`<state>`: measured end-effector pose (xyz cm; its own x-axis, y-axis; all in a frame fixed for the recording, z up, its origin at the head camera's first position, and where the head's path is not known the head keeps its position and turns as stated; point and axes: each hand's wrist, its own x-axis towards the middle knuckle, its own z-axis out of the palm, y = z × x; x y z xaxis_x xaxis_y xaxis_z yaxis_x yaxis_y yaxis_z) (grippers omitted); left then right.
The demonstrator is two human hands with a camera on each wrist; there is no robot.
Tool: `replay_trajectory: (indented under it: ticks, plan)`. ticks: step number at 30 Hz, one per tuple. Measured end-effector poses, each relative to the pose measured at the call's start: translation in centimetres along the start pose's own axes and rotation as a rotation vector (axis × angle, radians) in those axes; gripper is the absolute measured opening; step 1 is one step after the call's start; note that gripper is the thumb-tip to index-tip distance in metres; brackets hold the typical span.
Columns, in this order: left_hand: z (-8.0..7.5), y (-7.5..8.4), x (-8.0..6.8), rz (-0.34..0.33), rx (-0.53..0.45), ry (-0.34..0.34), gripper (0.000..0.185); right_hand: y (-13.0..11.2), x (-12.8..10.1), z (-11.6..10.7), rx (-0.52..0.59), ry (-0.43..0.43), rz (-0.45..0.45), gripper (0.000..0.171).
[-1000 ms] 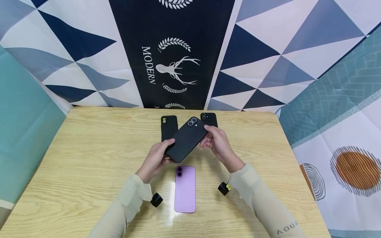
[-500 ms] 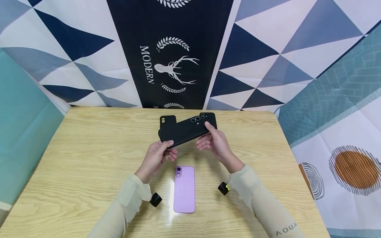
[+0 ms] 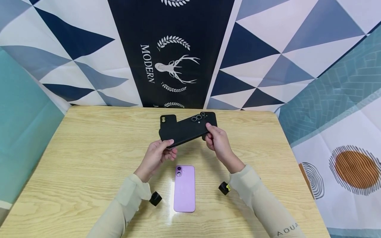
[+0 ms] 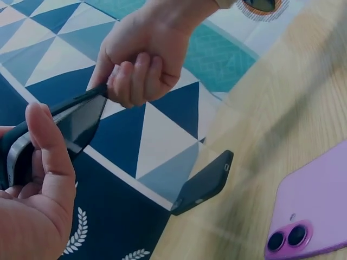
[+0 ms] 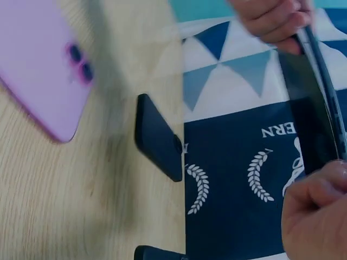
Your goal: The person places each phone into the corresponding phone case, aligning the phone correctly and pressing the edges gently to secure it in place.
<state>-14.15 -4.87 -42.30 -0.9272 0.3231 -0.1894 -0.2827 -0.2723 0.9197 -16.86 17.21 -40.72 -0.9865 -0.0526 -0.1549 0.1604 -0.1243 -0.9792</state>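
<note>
Both hands hold a phone in a black case point(image 3: 186, 130) over the back of the table, its two camera rings towards the right. My left hand point(image 3: 156, 153) grips the lower left corner, thumb on the back. At the camera end, my right hand point(image 3: 218, 140) pinches the edge between thumb and curled fingers. The left wrist view shows the glossy dark screen side point(image 4: 81, 124) and a silvery edge by the left thumb. Beyond it lie a black phone case point(image 3: 168, 120) on the left and another black case point(image 3: 212, 116) on the right, both partly covered by the held phone.
A purple phone point(image 3: 184, 190) lies back up on the wooden table point(image 3: 98, 158), between the forearms. Small black wrist cameras point(image 3: 155, 198) hang at both cuffs. A patterned cloth wall point(image 3: 184, 39) rises behind the table's far edge.
The held phone has turned from a steep diagonal to a flatter slant, its lower left end swinging up and away. The right fingers have curled in closer under the edge.
</note>
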Motion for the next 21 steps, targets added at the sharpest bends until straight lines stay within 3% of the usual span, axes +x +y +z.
replay_trajectory:
  ticks: [7,11,15,21]
  plan:
    - [0.3,0.5,-0.1,0.011,-0.026,-0.024,0.021,-0.1,-0.3,0.1,0.078,-0.05,0.003,0.049]
    - [0.4,0.8,-0.2,0.025,-0.033,-0.029,0.019,0.0,-0.6,0.5,0.076,-0.173,0.057,0.057]
    - [0.5,0.9,-0.3,0.024,-0.031,-0.033,0.02,0.2,-0.9,1.1,0.029,-0.277,0.075,0.051]
    - [0.5,0.9,-0.3,0.013,-0.009,-0.056,0.023,0.3,-1.2,1.6,0.045,-0.261,0.019,0.043]
